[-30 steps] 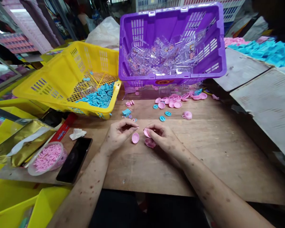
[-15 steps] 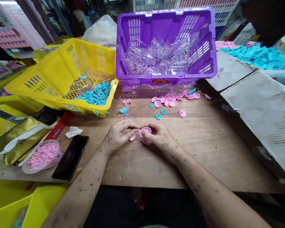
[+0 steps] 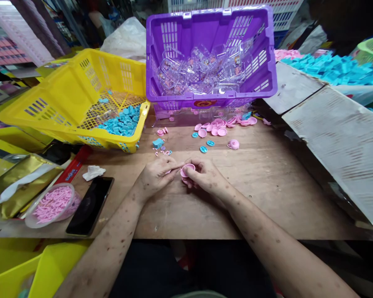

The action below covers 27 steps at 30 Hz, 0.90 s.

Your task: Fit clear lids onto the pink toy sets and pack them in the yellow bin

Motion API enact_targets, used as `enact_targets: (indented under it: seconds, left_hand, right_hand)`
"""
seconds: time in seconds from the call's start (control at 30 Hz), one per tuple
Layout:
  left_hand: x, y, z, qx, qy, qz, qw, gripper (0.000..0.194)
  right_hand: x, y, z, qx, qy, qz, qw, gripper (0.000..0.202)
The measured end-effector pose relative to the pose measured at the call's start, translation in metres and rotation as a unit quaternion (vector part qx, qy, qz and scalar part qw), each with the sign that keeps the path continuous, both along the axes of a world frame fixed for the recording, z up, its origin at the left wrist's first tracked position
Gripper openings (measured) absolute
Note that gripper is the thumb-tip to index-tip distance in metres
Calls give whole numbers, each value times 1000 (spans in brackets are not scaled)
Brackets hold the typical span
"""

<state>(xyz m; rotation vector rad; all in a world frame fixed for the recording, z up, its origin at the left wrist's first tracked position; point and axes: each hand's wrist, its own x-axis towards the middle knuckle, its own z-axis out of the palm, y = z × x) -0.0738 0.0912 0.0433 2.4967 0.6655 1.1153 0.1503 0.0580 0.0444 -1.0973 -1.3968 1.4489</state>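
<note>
My right hand is closed around a small round pink plastic shell, its hollow side facing up. Another pink part shows just beneath that shell, partly covered by the fingers. Close beside it, my left hand is closed, thumb and fingertips pinched together near the shell's left rim. A sliver of a pink plastic piece shows between the left fingers; most of it is hidden. Beyond my hands lie several pink shells, blue discs, a blue block-like piece and a closed pink piece.
A yellow basket with blue pieces sits at left, and a purple basket of clear packs behind. At left are a phone and a tub of pink bits. Grey cardboard borders the right side.
The view has shifted slightly, so the table's things appear a little further left. The pink piece under my left fingers is now mostly hidden. My right hand still holds the pink shell.
</note>
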Motion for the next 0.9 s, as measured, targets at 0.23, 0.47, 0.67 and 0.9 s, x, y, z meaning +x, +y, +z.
enact_targets:
  seconds: [0.23, 0.47, 0.67, 0.9]
  left_hand:
    - [-4, 0, 5, 19, -5, 3, 1000, 31]
    - [-3, -2, 6, 8, 9, 11, 1000, 35]
    - [-2, -2, 7, 28, 12, 17, 999, 32]
    - [0, -2, 6, 43, 12, 4, 999, 31]
  right_hand:
    - [0, 0, 1, -9, -2, 0, 1000, 15]
    - [1, -1, 4, -13, -10, -3, 1000, 15]
    - [2, 0, 3, -16, -9, 3, 1000, 13]
    - [2, 0, 2, -20, -9, -1, 1000, 13]
